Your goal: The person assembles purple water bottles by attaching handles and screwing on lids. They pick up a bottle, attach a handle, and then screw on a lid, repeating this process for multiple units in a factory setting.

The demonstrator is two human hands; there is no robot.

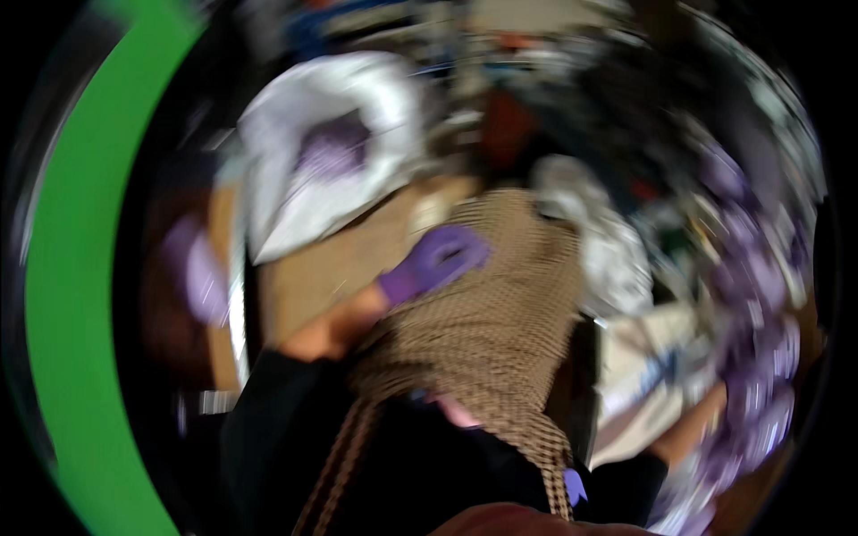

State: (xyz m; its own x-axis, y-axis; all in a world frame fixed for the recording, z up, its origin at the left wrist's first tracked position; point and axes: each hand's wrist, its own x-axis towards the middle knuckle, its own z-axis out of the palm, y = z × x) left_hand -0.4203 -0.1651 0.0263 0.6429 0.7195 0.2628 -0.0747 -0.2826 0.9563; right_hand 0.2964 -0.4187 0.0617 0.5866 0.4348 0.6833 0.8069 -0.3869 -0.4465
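Motion smears the whole view. My left hand (442,259), in a purple glove, is in front of the brown checked apron (500,295) that I wear. Its fingers curl round toward the thumb, with a dark spot between them; what they hold, if anything, I cannot make out. At the right, my bare right forearm (693,429) reaches toward a column of shiny purple bundles (751,357). My right hand blends into that purple and its fingers cannot be made out.
A white bag (384,107) with purple contents stands open at the far left, by a brown cardboard surface (313,286). Crumpled clear plastic (612,250) lies right of the apron. A pale box (648,326) is nearer. A green curved band (76,268) runs along the left.
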